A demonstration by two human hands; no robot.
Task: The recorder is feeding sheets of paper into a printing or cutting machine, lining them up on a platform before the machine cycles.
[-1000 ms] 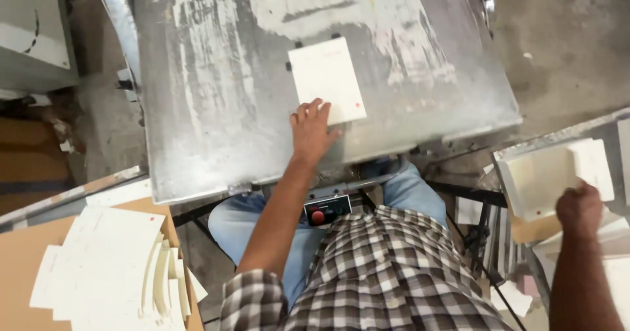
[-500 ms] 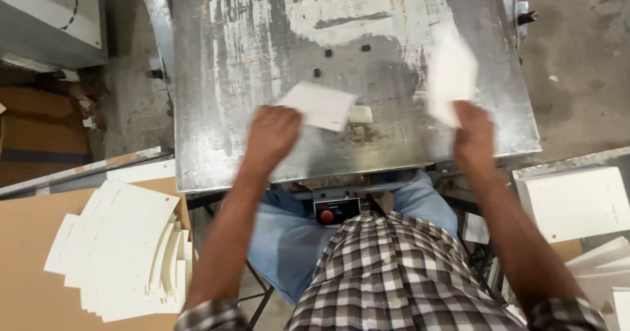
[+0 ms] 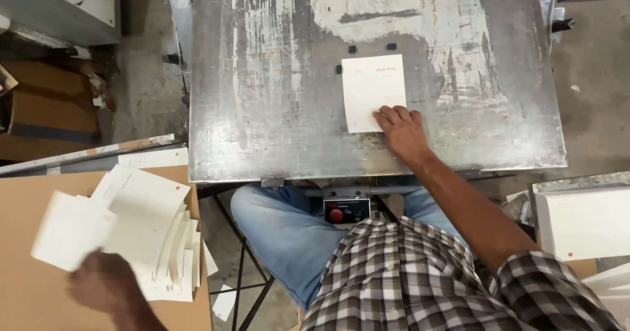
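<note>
My right hand (image 3: 401, 131) rests flat on the lower right corner of a white card (image 3: 371, 88) lying on the worn metal plate (image 3: 275, 108); three small black stops sit by the card's top and left edges. My left hand (image 3: 104, 284), blurred, holds another white card (image 3: 65, 231) low at the left, above a loose pile of white cards (image 3: 152, 221) on a brown cardboard surface (image 3: 26, 291).
A stack of white cards (image 3: 584, 223) sits in a tray at the right. A red button on a small box (image 3: 344, 211) lies under the plate's front edge, above my knees. A grey machine housing (image 3: 59, 3) and cardboard boxes stand at the far left.
My left hand took a card off the plate and swung it down to the pile at the left. My right hand laid a fresh card on the plate against the stops.
</note>
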